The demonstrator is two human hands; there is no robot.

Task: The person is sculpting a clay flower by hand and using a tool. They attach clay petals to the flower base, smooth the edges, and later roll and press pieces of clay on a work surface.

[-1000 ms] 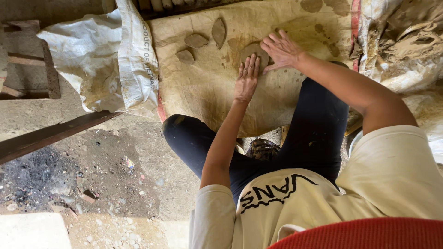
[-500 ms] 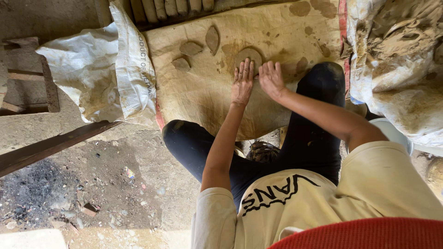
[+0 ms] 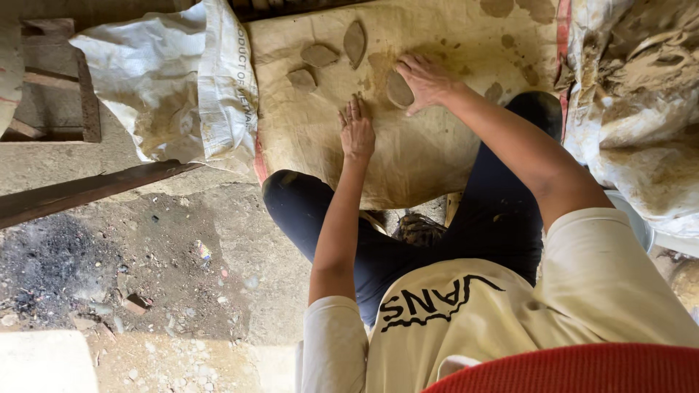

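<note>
A tan sack cloth (image 3: 437,156) lies spread on the floor across the person's knees, with a crumpled white sack (image 3: 175,87) just beside it on the left and a mound of grey clay (image 3: 641,109) on the right. Three shaped clay pieces (image 3: 320,55) lie near the cloth's far edge. The left hand (image 3: 357,131) rests flat and released on the cloth. The right hand (image 3: 426,80) presses, fingers spread, against a flat oval clay piece (image 3: 398,90) lying on the cloth.
</note>
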